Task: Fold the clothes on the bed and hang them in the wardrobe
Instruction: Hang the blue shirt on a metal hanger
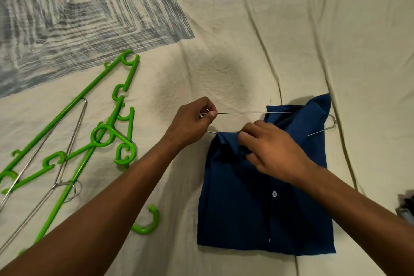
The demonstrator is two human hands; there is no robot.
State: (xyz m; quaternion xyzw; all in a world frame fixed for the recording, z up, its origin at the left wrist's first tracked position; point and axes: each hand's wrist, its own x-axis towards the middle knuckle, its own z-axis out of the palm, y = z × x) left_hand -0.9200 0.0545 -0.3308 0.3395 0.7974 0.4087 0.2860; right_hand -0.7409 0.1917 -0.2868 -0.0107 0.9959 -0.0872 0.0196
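Thin silver wire hanger (pixel 242 112), pinched at its left end between thumb and fingers of the left hand (pixel 194 122). Right hand (pixel 270 150) just beside it, fingers curled and pinching the blue cloth near the collar. One dark blue shirt (pixel 264 204), folded into a neat block, lying flat on the bed sheet (pixel 291 29) under both hands. Top part of the shirt flipped over the hanger bar, so the middle of the wire hidden and its bent right end poking out past the cloth. Two small white buttons down the front. Off to the left, well apart from the shirt, a messy pile of bright green plastic hangers (pixel 100 136) with round hooks, too tangled to count well. Two more thin wire hangers (pixel 67 154) mixed in with them. Cream sheet soft and wrinkly, with long folds. One grey stripy patterned cloth (pixel 74 13) spread out at the top left.
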